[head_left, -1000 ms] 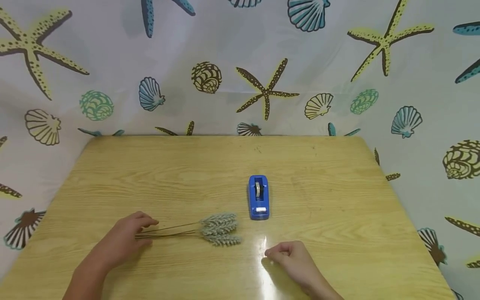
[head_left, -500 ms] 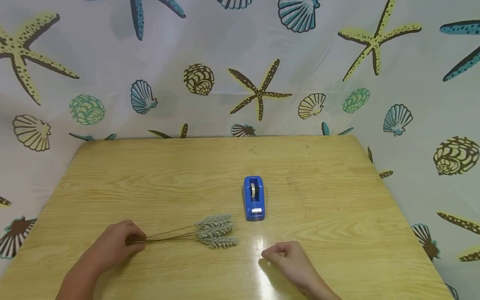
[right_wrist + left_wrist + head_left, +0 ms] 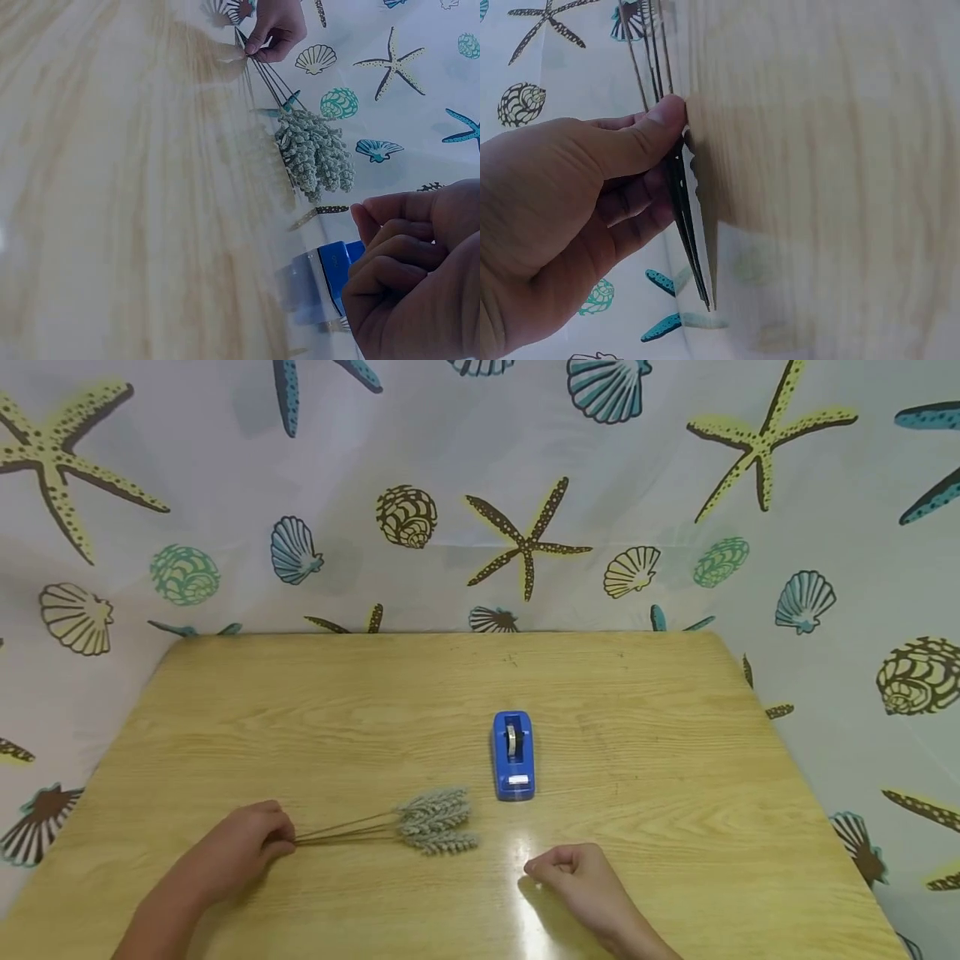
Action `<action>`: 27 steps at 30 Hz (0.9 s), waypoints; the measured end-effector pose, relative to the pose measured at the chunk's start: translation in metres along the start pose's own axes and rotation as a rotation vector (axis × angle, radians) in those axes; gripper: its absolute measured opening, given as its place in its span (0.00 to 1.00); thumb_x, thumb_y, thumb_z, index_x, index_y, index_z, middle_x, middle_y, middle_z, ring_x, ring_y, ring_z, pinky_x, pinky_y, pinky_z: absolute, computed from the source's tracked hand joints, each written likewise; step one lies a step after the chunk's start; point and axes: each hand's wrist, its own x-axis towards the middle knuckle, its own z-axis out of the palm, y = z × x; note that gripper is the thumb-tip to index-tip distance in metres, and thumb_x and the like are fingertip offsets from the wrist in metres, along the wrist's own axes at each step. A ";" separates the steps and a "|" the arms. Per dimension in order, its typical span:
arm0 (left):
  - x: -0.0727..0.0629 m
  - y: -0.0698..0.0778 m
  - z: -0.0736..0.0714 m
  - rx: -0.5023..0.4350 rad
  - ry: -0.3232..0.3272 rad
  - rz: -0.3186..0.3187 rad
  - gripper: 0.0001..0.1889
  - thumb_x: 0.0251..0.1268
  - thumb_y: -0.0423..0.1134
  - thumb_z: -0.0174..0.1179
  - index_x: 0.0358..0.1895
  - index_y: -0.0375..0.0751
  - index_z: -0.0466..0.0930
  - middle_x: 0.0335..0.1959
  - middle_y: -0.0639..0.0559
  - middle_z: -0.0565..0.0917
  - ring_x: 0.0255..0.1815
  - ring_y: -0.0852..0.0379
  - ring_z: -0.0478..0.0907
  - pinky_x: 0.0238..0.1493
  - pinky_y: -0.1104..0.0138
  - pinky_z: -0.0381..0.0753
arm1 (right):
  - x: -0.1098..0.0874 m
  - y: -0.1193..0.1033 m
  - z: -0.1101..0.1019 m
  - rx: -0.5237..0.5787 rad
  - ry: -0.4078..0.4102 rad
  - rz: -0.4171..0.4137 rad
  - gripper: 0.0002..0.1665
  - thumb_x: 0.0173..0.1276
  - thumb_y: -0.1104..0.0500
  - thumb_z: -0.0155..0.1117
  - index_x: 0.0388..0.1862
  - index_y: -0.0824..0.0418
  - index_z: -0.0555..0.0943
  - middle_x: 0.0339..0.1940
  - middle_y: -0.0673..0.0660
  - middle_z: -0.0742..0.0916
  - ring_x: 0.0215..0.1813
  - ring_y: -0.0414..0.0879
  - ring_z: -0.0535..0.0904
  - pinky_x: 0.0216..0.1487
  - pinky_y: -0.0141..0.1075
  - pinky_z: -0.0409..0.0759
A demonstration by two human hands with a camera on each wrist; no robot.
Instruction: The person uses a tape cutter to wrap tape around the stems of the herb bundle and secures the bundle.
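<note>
My left hand [image 3: 247, 843] pinches the stem ends of a small bunch of wheat stalks [image 3: 435, 820] with pale grey-green ears. In the left wrist view, the thin stems [image 3: 682, 195] pass between thumb and fingers, and their cut ends stick out below. The ears point right, towards my right hand [image 3: 581, 881]. That hand is held over the table at front right, its fingers curled and the tips of thumb and forefinger together; I see nothing clearly between them. Beyond it stands a blue tape dispenser [image 3: 514, 756] with a roll of tape in it, touched by neither hand.
Both hands are at a light wood table [image 3: 637, 718] with a glossy top; a bright reflection lies beside the right hand. A white cloth [image 3: 442, 443] printed with starfish and shells hangs behind the table and along its sides.
The left hand has shifted slightly left and down along the stems, and its fingers have closed round their ends. The right hand holds its pose, and the dispenser stays in place.
</note>
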 end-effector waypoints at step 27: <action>0.002 0.041 0.006 -0.066 0.227 0.417 0.10 0.61 0.24 0.64 0.43 0.38 0.87 0.32 0.61 0.80 0.30 0.77 0.67 0.28 0.77 0.72 | 0.000 -0.042 -0.015 0.027 0.022 -0.053 0.15 0.71 0.57 0.61 0.45 0.69 0.86 0.47 0.61 0.90 0.60 0.52 0.81 0.68 0.62 0.68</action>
